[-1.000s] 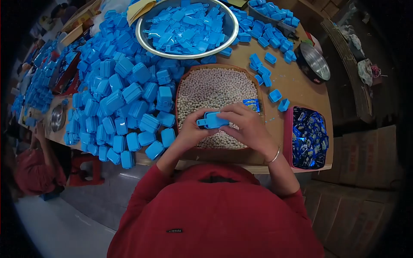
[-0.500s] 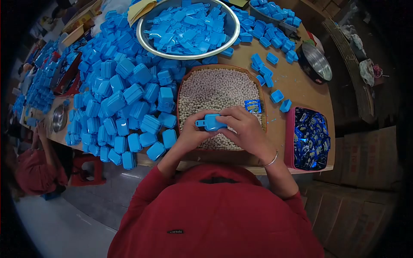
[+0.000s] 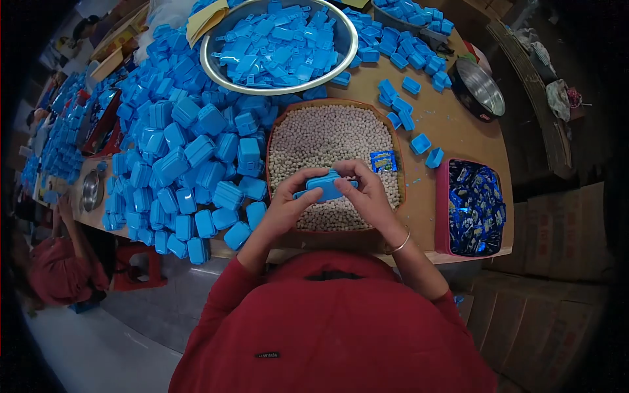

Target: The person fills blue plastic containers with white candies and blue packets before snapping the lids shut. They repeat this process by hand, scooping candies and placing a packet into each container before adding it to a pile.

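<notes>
Between both hands is a small blue plastic box (image 3: 325, 188), held over a wide tub (image 3: 269, 147) of pale round beads or candies (image 3: 327, 134). My left hand (image 3: 290, 200) grips its left end, thumb across the near side. On its right end, my right hand (image 3: 368, 196) presses with thumb and fingers. The box is tilted so a long side faces me. Several blue printed sachets (image 3: 384, 161) lie on the pale balls just beyond my right hand.
Closed blue boxes (image 3: 173, 164) are heaped at left. A metal basin (image 3: 206, 62) of blue lids stands behind the tub. Open blue box halves (image 3: 420, 143) lie at right, near a pink-rimmed bin (image 3: 442, 216) of sachets and a steel pan (image 3: 481, 88). Another person (image 3: 65, 268) sits at far left.
The blue box has turned from lying flat, with its clasp flap sticking out left, to tilted with a long side toward me. Both hands have shifted their fingers around it.
</notes>
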The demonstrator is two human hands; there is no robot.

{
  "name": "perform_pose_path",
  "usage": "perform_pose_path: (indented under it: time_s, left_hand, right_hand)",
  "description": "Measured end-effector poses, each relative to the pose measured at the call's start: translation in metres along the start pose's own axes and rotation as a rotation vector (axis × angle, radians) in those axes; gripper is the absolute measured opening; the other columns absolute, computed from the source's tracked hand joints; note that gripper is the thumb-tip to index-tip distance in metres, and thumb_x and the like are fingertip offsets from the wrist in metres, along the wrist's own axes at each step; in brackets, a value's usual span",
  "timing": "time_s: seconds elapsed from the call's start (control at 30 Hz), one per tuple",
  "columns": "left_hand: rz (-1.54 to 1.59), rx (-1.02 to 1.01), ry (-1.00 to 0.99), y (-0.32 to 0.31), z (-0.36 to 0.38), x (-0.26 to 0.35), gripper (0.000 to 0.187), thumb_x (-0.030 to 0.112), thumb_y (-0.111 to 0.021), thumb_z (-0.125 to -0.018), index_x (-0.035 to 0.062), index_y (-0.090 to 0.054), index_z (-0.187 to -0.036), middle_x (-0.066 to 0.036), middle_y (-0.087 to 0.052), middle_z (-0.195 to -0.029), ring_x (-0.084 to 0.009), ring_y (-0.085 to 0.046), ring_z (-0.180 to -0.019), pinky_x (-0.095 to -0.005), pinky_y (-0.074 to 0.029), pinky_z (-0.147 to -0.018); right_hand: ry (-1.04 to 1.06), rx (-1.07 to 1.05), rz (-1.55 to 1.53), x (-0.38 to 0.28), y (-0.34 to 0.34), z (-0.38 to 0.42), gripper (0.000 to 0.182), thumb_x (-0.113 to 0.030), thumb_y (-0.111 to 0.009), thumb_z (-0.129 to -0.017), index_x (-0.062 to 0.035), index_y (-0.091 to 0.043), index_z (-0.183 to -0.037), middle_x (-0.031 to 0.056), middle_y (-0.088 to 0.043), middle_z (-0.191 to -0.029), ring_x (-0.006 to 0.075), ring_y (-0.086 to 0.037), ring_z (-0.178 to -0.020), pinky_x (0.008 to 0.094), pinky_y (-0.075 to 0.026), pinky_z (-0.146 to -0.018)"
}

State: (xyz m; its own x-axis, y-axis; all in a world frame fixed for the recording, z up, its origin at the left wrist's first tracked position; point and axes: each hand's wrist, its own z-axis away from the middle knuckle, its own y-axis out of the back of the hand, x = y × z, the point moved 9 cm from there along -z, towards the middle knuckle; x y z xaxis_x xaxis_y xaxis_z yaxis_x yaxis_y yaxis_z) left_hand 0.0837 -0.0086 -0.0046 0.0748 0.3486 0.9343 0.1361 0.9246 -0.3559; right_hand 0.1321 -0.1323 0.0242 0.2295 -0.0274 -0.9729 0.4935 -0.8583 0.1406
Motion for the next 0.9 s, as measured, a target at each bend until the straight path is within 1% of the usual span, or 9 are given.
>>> perform_pose_path:
  time_s: [0.03, 0.17, 0.37, 0.47, 0.53, 0.63, 0.77, 0.87, 0.9]
  left_hand:
    - [-0.035, -0.001, -0.015, 0.003, 0.000, -0.001, 0.041, 0.019, -0.061, -0.090, 0.0037, -0.050, -0.126, -0.006, -0.055, -0.119, -0.0144, -0.053, -0.107, -0.0306, -0.046, -0.089]
    - [-0.091, -0.018, -0.037, 0.004, 0.000, 0.000, 0.042, 0.018, -0.060, -0.090, 0.0039, -0.050, -0.128, -0.006, -0.053, -0.123, -0.0159, -0.052, -0.110, -0.0321, -0.044, -0.093]
    - [-0.324, -0.086, -0.218, -0.006, -0.001, 0.022, 0.038, 0.015, -0.057, -0.090, 0.0037, -0.052, -0.126, -0.009, -0.053, -0.120, -0.0184, -0.050, -0.114, -0.0327, -0.039, -0.096]
    - [-0.313, -0.098, -0.224, -0.003, -0.001, 0.019, 0.037, 0.014, -0.057, -0.090, 0.0045, -0.053, -0.126, -0.009, -0.053, -0.121, -0.0192, -0.050, -0.114, -0.0330, -0.039, -0.097]
    - [-0.210, -0.014, -0.130, 0.002, 0.001, 0.009, 0.038, 0.014, -0.057, -0.089, 0.0046, -0.053, -0.126, -0.009, -0.052, -0.123, -0.0197, -0.049, -0.115, -0.0336, -0.038, -0.098]
    - [-0.181, 0.052, -0.162, 0.006, 0.002, 0.012, 0.040, 0.014, -0.059, -0.088, 0.0046, -0.052, -0.127, -0.010, -0.050, -0.127, -0.0205, -0.047, -0.118, -0.0345, -0.037, -0.099]
    - [-0.414, 0.220, -0.340, 0.005, 0.008, 0.036, 0.050, 0.015, -0.066, -0.083, 0.0041, -0.049, -0.129, -0.012, -0.047, -0.130, -0.0241, -0.046, -0.121, -0.0355, -0.038, -0.099]
    - [-0.711, 0.062, -0.424, -0.024, 0.003, 0.056, 0.057, 0.015, -0.071, -0.077, 0.0037, -0.048, -0.128, -0.014, -0.048, -0.128, -0.0287, -0.047, -0.121, -0.0368, -0.039, -0.099]
    - [-0.727, 0.055, -0.416, -0.027, -0.002, 0.052, 0.058, 0.009, -0.071, -0.071, 0.0016, -0.049, -0.125, -0.013, -0.048, -0.127, -0.0255, -0.048, -0.118, -0.0367, -0.038, -0.099]
  right_hand:
    - [-0.095, 0.002, -0.100, 0.011, -0.002, 0.002, 0.027, -0.016, -0.065, -0.087, -0.0004, -0.058, -0.108, 0.0091, -0.058, -0.101, 0.0172, -0.057, -0.096, 0.0295, -0.046, -0.082]
    - [-0.130, -0.014, -0.125, 0.011, -0.005, 0.003, 0.030, -0.016, -0.067, -0.086, 0.0000, -0.058, -0.109, 0.0064, -0.059, -0.100, 0.0134, -0.057, -0.093, 0.0278, -0.047, -0.079]
    - [-0.182, -0.080, -0.235, 0.015, -0.005, -0.001, 0.030, -0.014, -0.069, -0.084, -0.0012, -0.057, -0.108, 0.0040, -0.061, -0.095, 0.0092, -0.056, -0.087, 0.0237, -0.047, -0.073]
    - [-0.162, -0.067, -0.237, 0.015, -0.006, -0.001, 0.030, -0.014, -0.070, -0.084, -0.0018, -0.057, -0.108, 0.0035, -0.060, -0.095, 0.0089, -0.056, -0.088, 0.0238, -0.047, -0.073]
    - [-0.167, -0.054, -0.230, 0.019, -0.008, -0.001, 0.031, -0.013, -0.070, -0.083, -0.0023, -0.056, -0.108, 0.0038, -0.059, -0.098, 0.0097, -0.056, -0.090, 0.0248, -0.048, -0.074]
    - [-0.100, -0.005, -0.285, 0.000, -0.014, -0.001, 0.032, -0.013, -0.070, -0.082, -0.0022, -0.055, -0.109, 0.0045, -0.055, -0.103, 0.0118, -0.055, -0.094, 0.0270, -0.049, -0.076]
    - [0.075, 0.092, 0.125, -0.028, -0.001, -0.002, 0.049, -0.005, -0.075, -0.071, -0.0028, -0.051, -0.113, 0.0111, -0.054, -0.106, 0.0211, -0.057, -0.096, 0.0325, -0.049, -0.080]
    - [0.315, 0.100, 0.433, -0.055, -0.009, 0.004, 0.057, -0.001, -0.075, -0.063, -0.0038, -0.050, -0.114, 0.0150, -0.054, -0.105, 0.0292, -0.056, -0.095, 0.0371, -0.048, -0.079]
    - [0.439, 0.120, 0.479, -0.070, -0.014, 0.007, 0.058, 0.001, -0.073, -0.060, -0.0041, -0.050, -0.113, 0.0159, -0.054, -0.103, 0.0345, -0.055, -0.093, 0.0405, -0.048, -0.078]
